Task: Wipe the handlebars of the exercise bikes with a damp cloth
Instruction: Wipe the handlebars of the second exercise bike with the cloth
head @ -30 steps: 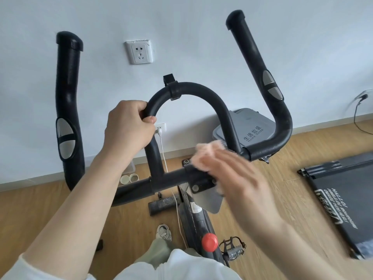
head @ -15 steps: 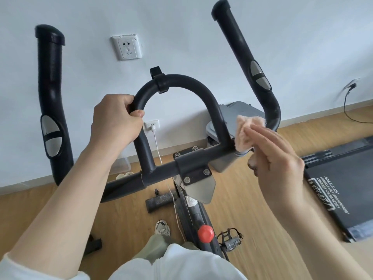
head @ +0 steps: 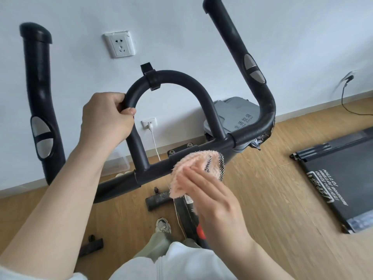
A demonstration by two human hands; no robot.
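Left hand (head: pixel 105 118): clamped around the left leg of the black inner loop (head: pixel 177 77) of the handlebars (head: pixel 117 186), with the thumb on the near side and the fingers wrapped behind the tube.

Right hand (head: pixel 212 201): fingers nearly straight and close together, laid flat on a pink fleecy cloth (head: pixel 187 168). The thumb is hidden and the fingertips are blurred.

The cloth is pressed against the near face of the crossbar (head: pixel 153 171) at its middle, directly below the bolted clamp (head: pixel 181 148). Its upper right corner is turned over to show a dark patterned border, and its lower part hangs beneath the bar.

Two outer grips rise from the ends of the crossbar. The left grip (head: pixel 40 93) stands almost upright, and the right grip (head: pixel 232 41) leans toward the top edge. Each carries a pair of silver oval pads. A small black clip (head: pixel 150 77) sits at the top of the inner loop.

Behind the bars, a white wall carries a socket (head: pixel 119 45). A lower socket holds a white plug (head: pixel 149 126), whose cable (head: pixel 156 144) drops behind the crossbar. A grey lidded bin (head: pixel 236 116) stands against the wall, behind the right bend of the handlebars.

On the wooden floor (head: pixel 262 188), a black treadmill (head: pixel 339 178) lies to the right, well apart from the bike. A red knob (head: pixel 200 232) on the bike frame shows just left of the right wrist, and a shoe (head: pixel 163 225) rests on the floor near it.
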